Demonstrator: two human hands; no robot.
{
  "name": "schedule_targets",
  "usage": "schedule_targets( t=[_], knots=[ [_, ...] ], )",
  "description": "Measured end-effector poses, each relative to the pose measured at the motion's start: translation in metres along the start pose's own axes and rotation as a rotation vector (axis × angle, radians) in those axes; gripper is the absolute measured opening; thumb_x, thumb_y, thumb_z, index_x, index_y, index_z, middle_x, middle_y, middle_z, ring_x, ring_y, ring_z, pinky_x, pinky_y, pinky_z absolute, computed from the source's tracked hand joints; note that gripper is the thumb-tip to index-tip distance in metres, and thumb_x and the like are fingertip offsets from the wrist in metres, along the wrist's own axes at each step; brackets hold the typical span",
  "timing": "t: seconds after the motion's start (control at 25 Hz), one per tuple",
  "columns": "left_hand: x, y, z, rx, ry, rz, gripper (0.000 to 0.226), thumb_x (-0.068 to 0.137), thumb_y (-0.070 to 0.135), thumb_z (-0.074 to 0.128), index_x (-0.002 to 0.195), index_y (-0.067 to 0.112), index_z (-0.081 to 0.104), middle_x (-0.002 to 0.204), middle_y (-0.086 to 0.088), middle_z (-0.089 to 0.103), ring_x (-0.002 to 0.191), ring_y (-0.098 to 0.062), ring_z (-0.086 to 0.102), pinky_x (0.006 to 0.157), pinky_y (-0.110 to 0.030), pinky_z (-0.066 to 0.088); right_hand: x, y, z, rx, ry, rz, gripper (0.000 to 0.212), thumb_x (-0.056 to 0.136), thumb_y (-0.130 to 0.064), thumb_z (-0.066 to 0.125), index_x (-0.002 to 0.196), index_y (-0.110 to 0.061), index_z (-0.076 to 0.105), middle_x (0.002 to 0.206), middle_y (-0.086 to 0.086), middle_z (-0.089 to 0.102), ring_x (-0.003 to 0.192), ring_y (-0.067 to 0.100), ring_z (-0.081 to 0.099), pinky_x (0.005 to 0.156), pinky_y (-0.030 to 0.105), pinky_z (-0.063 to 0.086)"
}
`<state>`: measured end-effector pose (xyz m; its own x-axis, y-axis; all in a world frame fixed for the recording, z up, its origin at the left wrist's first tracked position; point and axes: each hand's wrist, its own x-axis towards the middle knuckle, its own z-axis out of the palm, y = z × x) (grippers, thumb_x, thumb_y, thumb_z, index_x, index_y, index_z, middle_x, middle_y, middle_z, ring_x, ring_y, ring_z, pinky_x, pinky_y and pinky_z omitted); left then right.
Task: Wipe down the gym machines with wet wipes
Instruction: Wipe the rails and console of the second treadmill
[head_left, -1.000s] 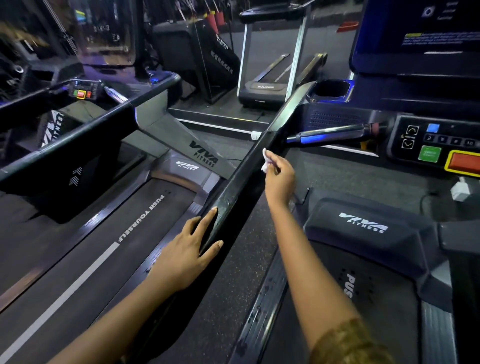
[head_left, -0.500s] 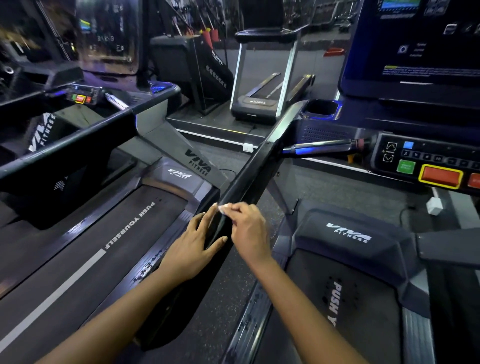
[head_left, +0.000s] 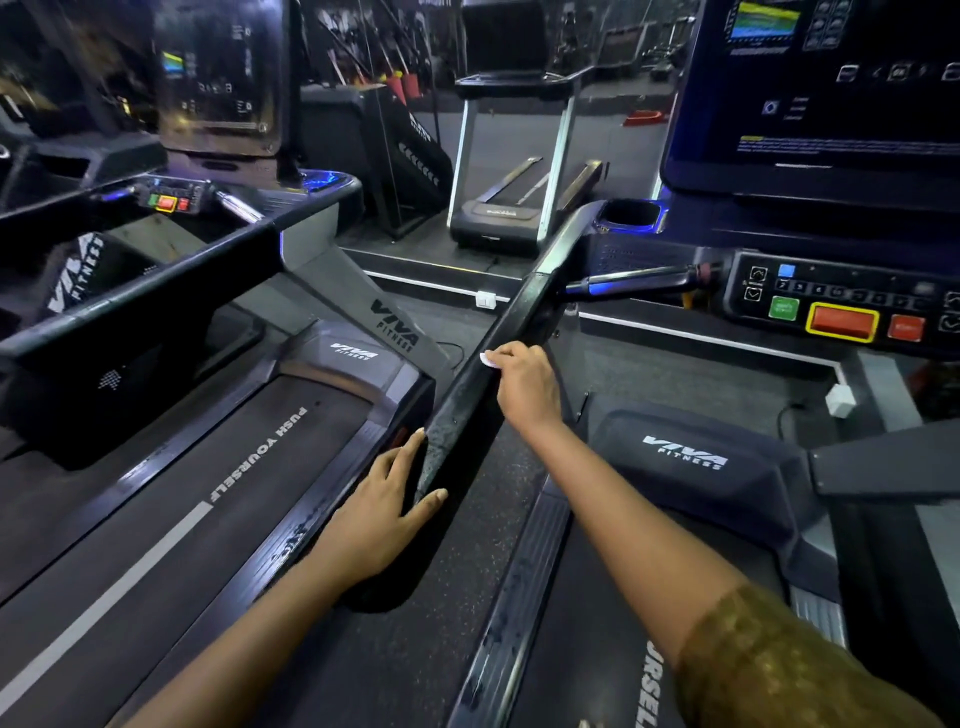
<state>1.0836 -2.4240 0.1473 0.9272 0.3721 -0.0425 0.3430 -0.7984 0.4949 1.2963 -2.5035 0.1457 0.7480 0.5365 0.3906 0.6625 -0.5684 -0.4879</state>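
A long black handrail (head_left: 511, 332) of the right treadmill slants from the lower middle up to the console. My right hand (head_left: 524, 382) grips a small white wet wipe (head_left: 488, 359) and holds it against the rail's top about halfway along. Only a corner of the wipe shows past my fingers. My left hand (head_left: 382, 512) rests at the rail's near end, fingers straight along its left side and thumb on its right face. The rail's surface looks wet and speckled between my hands.
The right treadmill's console (head_left: 831, 306) with green and red buttons and a dark screen (head_left: 821, 88) stand at upper right. A second treadmill (head_left: 234, 467) with its own handrail (head_left: 171, 291) lies to the left. A third treadmill (head_left: 514, 171) stands further ahead.
My right hand with the wipe slid down the rail toward my left hand, then moved back up it to the middle. My left hand stayed at the near end.
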Motion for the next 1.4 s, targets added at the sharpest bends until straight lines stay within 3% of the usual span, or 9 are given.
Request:
schedule_targets(
  t=[0.24,0.32,0.44,0.52,0.6,0.88,1.04,1.24,1.4],
  knots=[
    [-0.003,0.004,0.004,0.098,0.059,-0.027,0.075,0.094,0.055,0.038,0.151,0.034,-0.006,0.154,-0.001,0.024,0.134,-0.023,0.039,0.103,-0.037,0.038,-0.072,-0.030,0.008,-0.048,0.135,-0.277,0.036,0.077,0.007,0.061,0.108,-0.008,0.068,0.094,0.009,0.063,0.076,0.028,0.054,0.053,0.029,0.050],
    [-0.004,0.006,0.004,0.115,0.050,-0.029,0.074,0.094,0.054,0.037,0.150,0.036,-0.008,0.153,-0.001,0.025,0.134,-0.023,0.039,0.102,-0.037,0.038,-0.096,-0.031,0.009,0.063,0.104,-0.355,0.039,0.076,0.004,0.062,0.111,-0.011,0.067,0.096,0.006,0.062,0.078,0.023,0.054,0.060,0.028,0.049],
    [-0.003,0.006,0.005,0.161,0.042,-0.021,0.072,0.094,0.056,0.036,0.148,0.041,-0.008,0.151,0.000,0.025,0.131,-0.023,0.041,0.100,-0.036,0.040,-0.097,-0.010,0.016,0.475,0.118,-0.087,0.035,0.082,0.001,0.054,0.108,-0.015,0.070,0.100,0.002,0.064,0.087,0.018,0.058,0.080,0.025,0.049],
    [-0.002,0.005,0.005,0.187,0.034,-0.023,0.069,0.094,0.057,0.035,0.148,0.044,-0.006,0.149,0.002,0.024,0.129,-0.023,0.043,0.098,-0.036,0.040,-0.076,0.008,0.026,0.702,0.242,0.289,0.033,0.086,0.003,0.051,0.107,-0.014,0.071,0.105,0.003,0.066,0.094,0.018,0.062,0.083,0.017,0.047],
    [-0.003,0.005,0.005,0.200,0.029,-0.033,0.067,0.094,0.056,0.035,0.148,0.045,-0.003,0.149,0.003,0.024,0.126,-0.023,0.044,0.096,-0.035,0.040,-0.058,0.017,0.036,0.824,0.348,0.481,0.036,0.086,0.007,0.049,0.107,-0.012,0.070,0.107,0.004,0.067,0.099,0.016,0.062,0.081,0.006,0.042],
    [-0.003,0.009,0.004,0.168,0.041,-0.041,0.067,0.095,0.051,0.040,0.149,0.043,0.001,0.147,0.001,0.028,0.122,-0.025,0.047,0.093,-0.032,0.038,-0.098,-0.022,0.062,0.826,0.500,0.339,0.035,0.078,0.014,0.053,0.101,-0.007,0.069,0.102,0.001,0.068,0.096,0.006,0.061,0.089,0.016,0.045],
    [-0.003,0.008,0.005,0.172,0.046,-0.031,0.069,0.094,0.051,0.041,0.149,0.043,0.001,0.146,0.001,0.029,0.122,-0.023,0.047,0.090,-0.029,0.037,-0.157,-0.040,0.066,0.898,0.419,0.263,0.036,0.076,0.017,0.057,0.096,-0.010,0.070,0.098,0.000,0.069,0.096,0.001,0.062,0.089,0.016,0.046],
    [-0.003,0.008,0.005,0.189,0.038,-0.048,0.067,0.094,0.052,0.038,0.148,0.045,-0.002,0.147,0.004,0.027,0.118,-0.021,0.049,0.084,-0.027,0.037,-0.087,0.017,0.084,1.174,0.445,0.753,0.031,0.087,0.009,0.052,0.098,-0.015,0.068,0.093,0.002,0.068,0.085,0.014,0.062,0.079,0.025,0.050],
    [-0.003,0.008,0.004,0.196,0.038,-0.058,0.067,0.095,0.053,0.038,0.148,0.047,-0.002,0.147,0.005,0.027,0.115,-0.021,0.051,0.083,-0.027,0.038,-0.046,0.027,0.092,1.188,0.391,0.801,0.023,0.090,0.008,0.043,0.099,0.006,0.064,0.094,0.009,0.063,0.086,0.017,0.057,0.079,0.022,0.046]
  ],
)
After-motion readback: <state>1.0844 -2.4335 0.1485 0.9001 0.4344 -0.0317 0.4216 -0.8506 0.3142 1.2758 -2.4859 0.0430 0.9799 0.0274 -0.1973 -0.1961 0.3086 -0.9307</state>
